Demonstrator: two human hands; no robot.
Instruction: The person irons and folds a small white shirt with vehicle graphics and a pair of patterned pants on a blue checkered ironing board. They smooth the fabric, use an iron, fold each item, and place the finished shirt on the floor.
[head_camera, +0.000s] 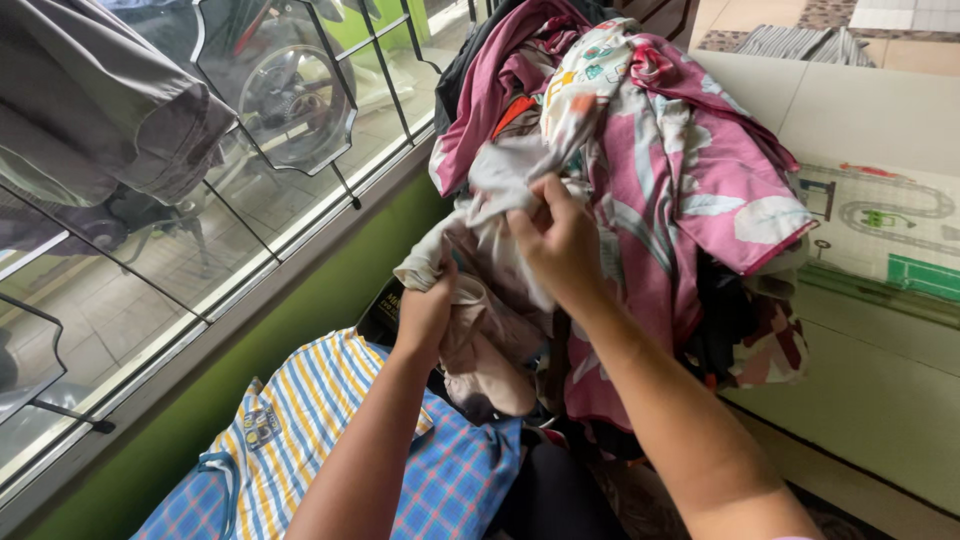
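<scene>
My right hand (562, 243) pinches the pale cloth (495, 185) high on the laundry pile (690, 170); my left hand (425, 312) is closed on its lower end — nearer me. The cloth runs up and away between them, top toward the pile, above the striped shirt (295, 420).

Striped yellow shirt (300, 420), blue checked cloth (465, 480), window grille (330, 90), play mat (890, 240)

Floor mat (880, 380) is covered by heaped clothes pile (660, 170); striped shirt (300, 420) and checked cloth (460, 480) are laid alongside.
</scene>
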